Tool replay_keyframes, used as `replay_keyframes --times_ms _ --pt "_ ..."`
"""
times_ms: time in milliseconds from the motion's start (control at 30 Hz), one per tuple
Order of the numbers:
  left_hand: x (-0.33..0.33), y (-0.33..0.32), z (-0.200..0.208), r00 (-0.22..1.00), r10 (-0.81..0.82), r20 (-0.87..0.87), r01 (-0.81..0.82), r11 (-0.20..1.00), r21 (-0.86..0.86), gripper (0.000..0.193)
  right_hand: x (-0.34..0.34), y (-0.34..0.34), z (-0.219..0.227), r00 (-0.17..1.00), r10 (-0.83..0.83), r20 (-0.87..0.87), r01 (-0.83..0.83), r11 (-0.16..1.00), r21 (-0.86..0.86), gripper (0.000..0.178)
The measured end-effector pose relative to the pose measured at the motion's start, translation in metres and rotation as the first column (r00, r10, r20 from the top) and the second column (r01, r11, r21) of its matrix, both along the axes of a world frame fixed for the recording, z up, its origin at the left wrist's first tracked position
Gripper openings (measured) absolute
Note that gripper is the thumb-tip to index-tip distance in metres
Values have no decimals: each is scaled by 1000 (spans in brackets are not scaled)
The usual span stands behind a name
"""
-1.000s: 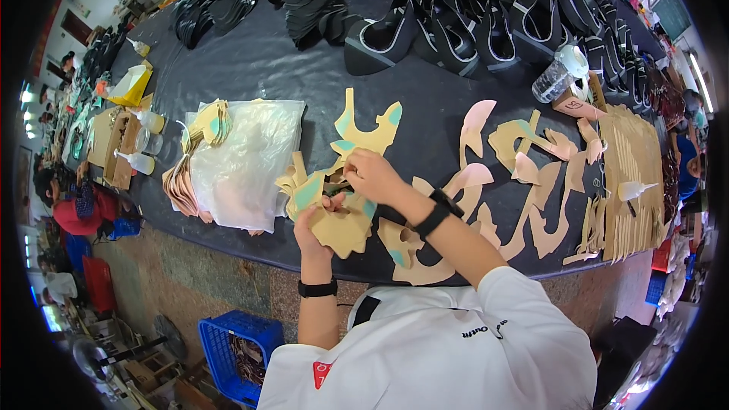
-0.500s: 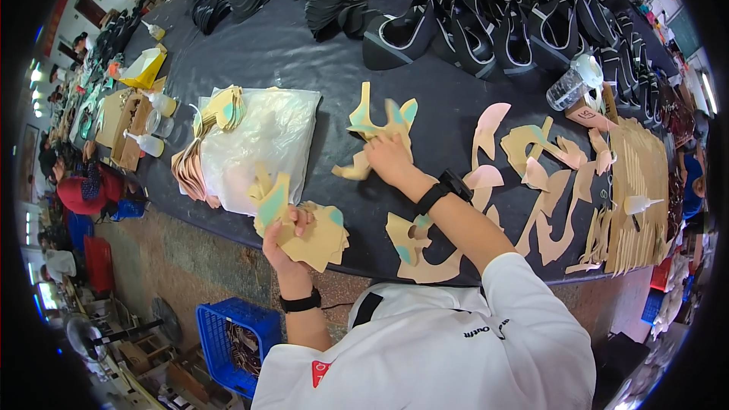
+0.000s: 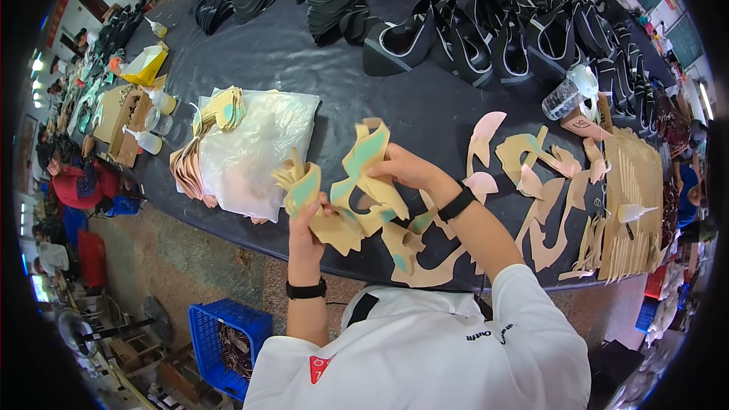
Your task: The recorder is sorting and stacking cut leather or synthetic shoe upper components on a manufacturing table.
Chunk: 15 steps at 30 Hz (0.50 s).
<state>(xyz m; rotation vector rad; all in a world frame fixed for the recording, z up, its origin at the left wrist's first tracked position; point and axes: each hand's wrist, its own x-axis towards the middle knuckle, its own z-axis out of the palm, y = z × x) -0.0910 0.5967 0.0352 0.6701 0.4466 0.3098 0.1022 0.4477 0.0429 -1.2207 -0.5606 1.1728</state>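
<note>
Near the table's front edge, my left hand [image 3: 304, 237] is closed on a stack of tan shoe-upper pieces [image 3: 336, 232] with green patches. My right hand [image 3: 405, 167] grips more tan pieces [image 3: 367, 150], also marked green, above the table and beside that stack. The two bunches meet or overlap between my hands; I cannot tell whether they touch. Below them on the table lie curved tan pieces [image 3: 425, 275]. Right of my right forearm are loose pink-backed pieces [image 3: 484, 137].
A plastic bag [image 3: 266, 133] lies on the dark table at left, with stacked pieces [image 3: 187, 171] beside it. Black shoe uppers [image 3: 399, 45] fill the far side. Cardboard [image 3: 632, 182] bearing a white bottle [image 3: 634, 212] is at right. A blue crate [image 3: 228, 311] stands below.
My right hand has lifted pieces off the table and brought them beside the stack in my left hand. The left hand has shifted slightly right.
</note>
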Motion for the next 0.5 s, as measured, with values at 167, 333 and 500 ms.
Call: replay_keyframes --times_ms 167,333,500 --pt "14 -22 -6 995 -78 64 77 997 17 58 -33 1 25 980 74 -185 -52 991 122 30" --pt "12 -30 -27 989 -140 38 133 979 154 70 -56 21 26 982 23 187 -15 999 -46 28" --pt "15 -38 -11 990 69 -121 -82 991 -110 49 -60 27 43 510 404 759 70 861 -505 21"
